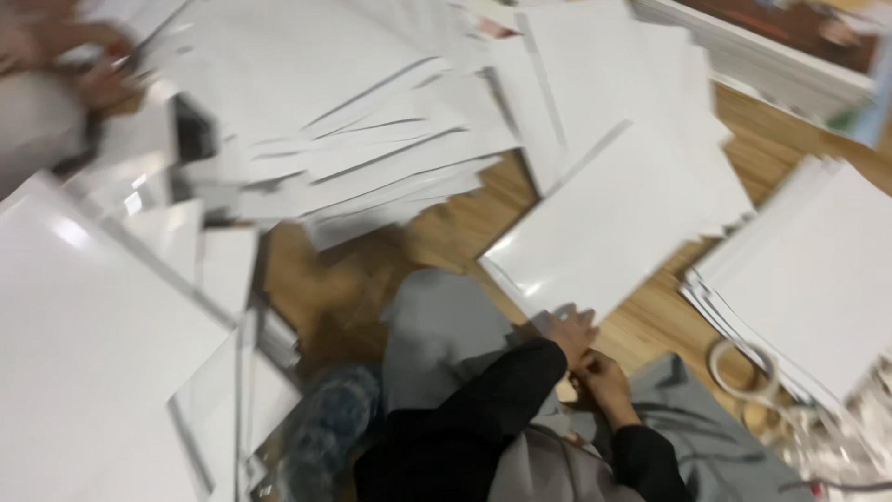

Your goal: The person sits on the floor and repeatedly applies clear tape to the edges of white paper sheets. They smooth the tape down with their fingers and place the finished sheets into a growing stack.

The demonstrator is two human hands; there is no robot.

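Note:
My left hand [571,330], in a black sleeve, reaches over my grey-trousered knee [437,325]. Its fingers rest on the near edge of a large glossy white sheet [604,223] lying on the wooden floor [465,232], and they seem to pinch that edge. My right hand [604,376] is just behind and below the left one, fingers curled and close to the left wrist. Motion blur hides whether it holds anything.
White sheets lie fanned across the top [372,139], with a stack at the right [818,270] and big sheets at the left [84,344]. A tape roll [743,372] lies by my right knee. Another person's hands [93,84] work at the top left. A dark-covered stack [780,37] sits at the top right.

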